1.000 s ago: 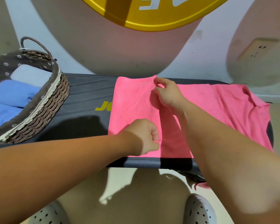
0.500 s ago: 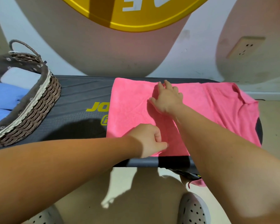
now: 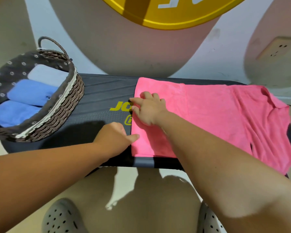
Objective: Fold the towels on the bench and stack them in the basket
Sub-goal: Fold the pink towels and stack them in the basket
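A pink towel lies spread on the dark bench, its right part rumpled and hanging over the front edge. My left hand is curled at the towel's left edge near the front, thumb on the cloth. My right hand rests with fingers spread on the same left edge, farther back. At the bench's left end stands a woven basket holding two folded blue towels and a pale folded one.
A wall with a socket runs right behind the bench. My grey perforated shoes stand on the floor below the front edge. Bare bench surface with a yellow logo lies between basket and towel.
Both hands have slid left across the pink towel, from its middle to its left edge. My right hand's fingers now reach that edge.
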